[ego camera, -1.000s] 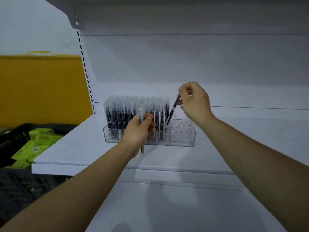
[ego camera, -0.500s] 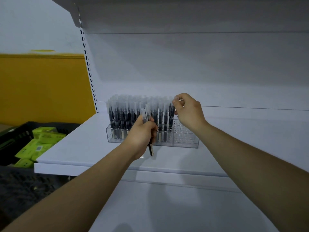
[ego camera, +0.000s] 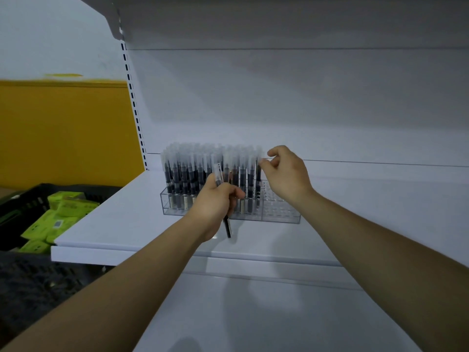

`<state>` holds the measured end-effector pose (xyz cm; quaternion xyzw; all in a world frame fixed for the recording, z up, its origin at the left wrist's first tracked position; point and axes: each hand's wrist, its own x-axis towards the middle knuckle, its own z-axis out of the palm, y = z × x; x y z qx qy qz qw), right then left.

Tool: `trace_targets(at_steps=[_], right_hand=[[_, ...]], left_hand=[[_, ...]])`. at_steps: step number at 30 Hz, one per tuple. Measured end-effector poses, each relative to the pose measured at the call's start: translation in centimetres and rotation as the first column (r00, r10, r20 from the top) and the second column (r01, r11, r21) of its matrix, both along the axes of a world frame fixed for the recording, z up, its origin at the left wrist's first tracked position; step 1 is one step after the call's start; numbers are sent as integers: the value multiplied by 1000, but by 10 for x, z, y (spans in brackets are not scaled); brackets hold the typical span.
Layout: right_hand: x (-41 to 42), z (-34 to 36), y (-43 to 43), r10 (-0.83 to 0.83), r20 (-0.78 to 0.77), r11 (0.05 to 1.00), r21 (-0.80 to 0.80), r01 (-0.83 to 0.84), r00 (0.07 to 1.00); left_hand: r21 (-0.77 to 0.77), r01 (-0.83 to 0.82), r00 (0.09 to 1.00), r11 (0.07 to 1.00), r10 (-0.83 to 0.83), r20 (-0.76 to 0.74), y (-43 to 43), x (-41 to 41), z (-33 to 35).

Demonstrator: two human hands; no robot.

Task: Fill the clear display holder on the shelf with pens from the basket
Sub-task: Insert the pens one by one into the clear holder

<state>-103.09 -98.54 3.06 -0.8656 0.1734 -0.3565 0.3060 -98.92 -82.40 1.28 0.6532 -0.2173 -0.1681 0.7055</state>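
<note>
Clear boxy holder (ego camera: 281,213) holds thin capped pens (ego camera: 193,171); left hand (ego camera: 215,203) squeezes loose pens (ego camera: 228,227); right hand (ego camera: 288,177) bent (pinching? cannot tell).

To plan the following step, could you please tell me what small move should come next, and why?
Probably the right hand should take a pen from the left hand: it seems to hold nothing, and the holder has empty holes at its right end.
</note>
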Motion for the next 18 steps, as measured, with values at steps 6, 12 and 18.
trace_targets(at_steps=[6, 12, 18], right_hand=[[-23, 15, 22, 181, 102, 983, 23, -185, 978], [-26, 20, 21, 202, 123, 971, 101, -215, 972], [-24, 30, 5, 78, 280, 977, 168, -128, 957]], left_hand=[[-5, 180, 983, 984, -180, 38, -6, -10, 4], [65, 173, 979, 983, -178, 95, -10, -13, 5], [63, -7, 999, 998, 4, 45, -1, -5, 5]])
